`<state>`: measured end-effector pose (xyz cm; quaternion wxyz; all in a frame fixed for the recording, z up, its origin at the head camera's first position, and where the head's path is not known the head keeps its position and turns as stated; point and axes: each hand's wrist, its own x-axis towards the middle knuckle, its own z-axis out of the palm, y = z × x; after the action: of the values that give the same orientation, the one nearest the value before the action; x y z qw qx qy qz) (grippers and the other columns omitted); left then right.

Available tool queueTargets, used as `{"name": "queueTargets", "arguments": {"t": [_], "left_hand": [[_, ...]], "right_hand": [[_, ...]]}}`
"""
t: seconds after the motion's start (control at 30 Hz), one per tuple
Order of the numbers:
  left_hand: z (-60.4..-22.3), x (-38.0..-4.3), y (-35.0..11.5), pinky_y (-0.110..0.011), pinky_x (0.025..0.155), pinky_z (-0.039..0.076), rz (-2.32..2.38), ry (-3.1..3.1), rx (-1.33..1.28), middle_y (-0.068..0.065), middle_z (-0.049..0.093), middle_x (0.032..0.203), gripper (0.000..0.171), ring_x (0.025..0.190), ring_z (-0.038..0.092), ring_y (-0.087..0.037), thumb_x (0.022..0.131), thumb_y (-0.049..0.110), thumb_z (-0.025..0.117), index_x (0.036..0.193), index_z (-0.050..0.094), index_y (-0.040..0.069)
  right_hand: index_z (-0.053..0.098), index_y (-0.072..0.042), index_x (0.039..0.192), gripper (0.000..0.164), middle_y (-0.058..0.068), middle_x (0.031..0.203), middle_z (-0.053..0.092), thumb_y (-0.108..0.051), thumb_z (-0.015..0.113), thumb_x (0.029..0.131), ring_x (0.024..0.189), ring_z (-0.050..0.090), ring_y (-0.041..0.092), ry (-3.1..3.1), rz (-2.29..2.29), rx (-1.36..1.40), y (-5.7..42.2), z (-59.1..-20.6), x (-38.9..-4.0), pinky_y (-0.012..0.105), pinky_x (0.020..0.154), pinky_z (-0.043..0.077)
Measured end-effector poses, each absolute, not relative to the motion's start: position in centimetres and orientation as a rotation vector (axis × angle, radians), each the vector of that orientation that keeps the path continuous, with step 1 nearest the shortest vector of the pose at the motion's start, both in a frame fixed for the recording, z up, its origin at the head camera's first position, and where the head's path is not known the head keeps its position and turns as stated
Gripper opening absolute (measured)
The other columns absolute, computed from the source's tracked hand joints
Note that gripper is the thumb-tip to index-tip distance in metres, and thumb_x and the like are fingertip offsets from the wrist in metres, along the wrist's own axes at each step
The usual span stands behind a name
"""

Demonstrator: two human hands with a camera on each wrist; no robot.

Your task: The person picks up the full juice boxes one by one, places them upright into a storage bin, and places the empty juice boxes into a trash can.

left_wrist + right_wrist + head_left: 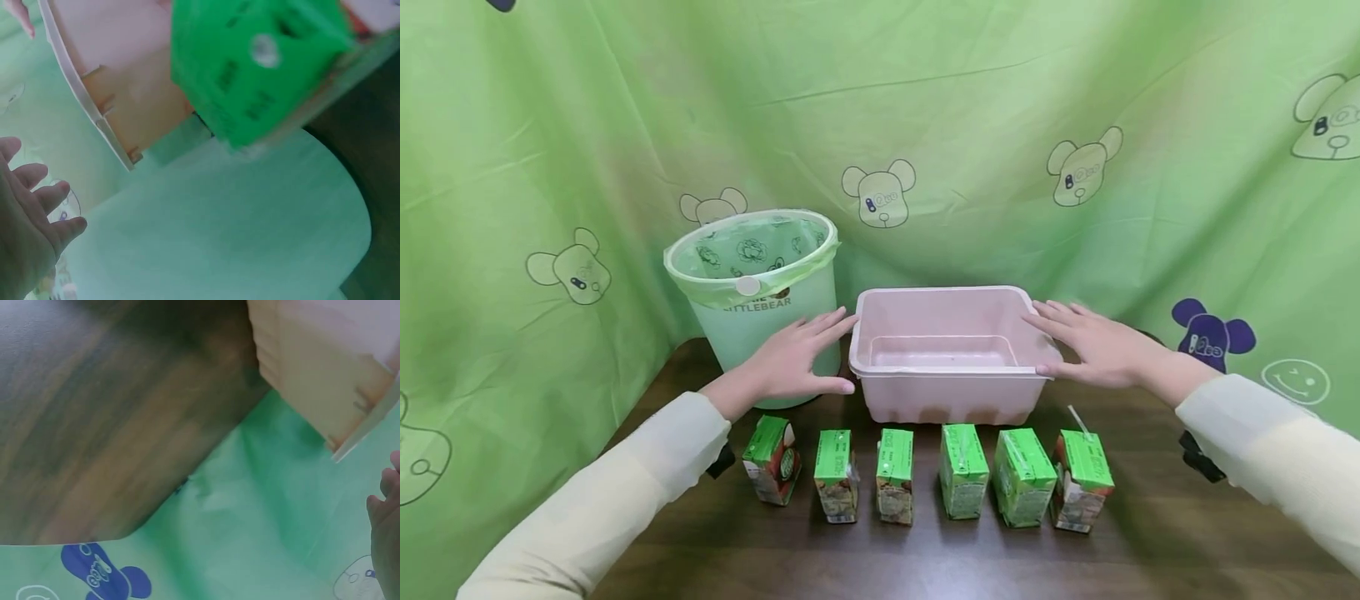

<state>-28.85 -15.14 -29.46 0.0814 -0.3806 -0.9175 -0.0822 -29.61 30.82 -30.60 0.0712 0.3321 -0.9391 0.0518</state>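
A pink plastic basin (951, 396) stands on the table, with nothing visible inside it. My left hand (797, 358) is at its left side, fingers extended and holding nothing, fingertips right at the rim in the head view. On the other side my right hand (1093, 346), also holding nothing, reaches with straight fingers that overlap the right rim. Both wrist views show a gap between hand and basin. In front is a row of several green-topped drink cartons (895, 475); the rightmost carton (1082, 479) has a straw. One carton (250, 69) looms large in the left wrist view.
A light green bin (760, 342) with a patterned liner bag stands left of the basin, behind my left hand. Beneath everything is a dark wooden table (895, 562). A green curtain (970, 92) printed with bear heads hangs behind and at the sides.
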Motion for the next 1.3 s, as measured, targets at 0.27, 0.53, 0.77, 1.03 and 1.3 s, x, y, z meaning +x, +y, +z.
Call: {"name": "queueTargets", "arguments": {"t": [0.27, 0.53, 0.77, 1.03, 1.3], "left_hand": [[-30.1, -27.4, -17.4, -0.055, 0.103, 0.04, -0.402, -2.729, -1.104, -0.004, 0.026, 0.158, 0.091, 0.134, 0.04, -0.033, 0.083, 0.071, 0.056, 0.155, 0.024, 0.026], [-30.6, -25.9, -19.2, -0.054, 0.107, 0.036, -0.517, -2.75, -1.076, -0.007, 0.031, 0.156, 0.086, 0.138, 0.035, -0.027, 0.085, 0.061, 0.062, 0.155, 0.027, 0.025], [-31.5, -25.0, -21.1, -0.049, 0.11, 0.034, -0.591, -2.745, -1.045, -0.004, 0.034, 0.155, 0.084, 0.139, 0.034, -0.025, 0.087, 0.054, 0.066, 0.154, 0.028, 0.022], [-32.7, -24.1, -23.3, -0.053, 0.106, 0.037, -0.737, -2.749, -1.03, -0.005, 0.036, 0.153, 0.08, 0.133, 0.043, -0.029, 0.089, 0.038, 0.07, 0.154, 0.029, 0.017], [-34.3, -23.8, -24.9, -0.048, 0.105, 0.04, -1.042, -2.681, -1.141, -0.004, 0.043, 0.149, 0.077, 0.13, 0.047, -0.025, 0.084, 0.024, 0.075, 0.15, 0.037, 0.011]], "right_hand": [[0.034, -0.003, 0.15, 0.076, 0.021, 0.156, 0.025, -0.043, 0.063, 0.092, 0.141, 0.02, 0.043, -2.795, 0.181, 0.977, 32.0, -31.9, -29.7, 0.055, 0.115, 0.016], [0.035, 0.002, 0.148, 0.07, 0.022, 0.154, 0.029, -0.037, 0.06, 0.096, 0.14, 0.025, 0.042, -2.735, 0.166, 1.006, 32.4, -32.9, -29.9, 0.036, 0.119, 0.006], [0.033, 0.002, 0.149, 0.067, 0.023, 0.154, 0.028, -0.036, 0.056, 0.098, 0.139, 0.024, 0.046, -2.779, 0.214, 0.98, 32.5, -33.3, -29.9, 0.061, 0.11, 0.024], [0.033, 0.0, 0.149, 0.064, 0.024, 0.152, 0.032, -0.032, 0.055, 0.099, 0.137, 0.028, 0.046, -2.746, 0.228, 0.977, 32.5, -33.8, -29.9, 0.055, 0.113, 0.024], [0.029, -0.005, 0.152, 0.065, 0.024, 0.152, 0.032, -0.032, 0.054, 0.1, 0.136, 0.031, 0.046, -2.735, 0.243, 0.975, 32.7, -34.4, -30.1, 0.057, 0.109, 0.029]]}}
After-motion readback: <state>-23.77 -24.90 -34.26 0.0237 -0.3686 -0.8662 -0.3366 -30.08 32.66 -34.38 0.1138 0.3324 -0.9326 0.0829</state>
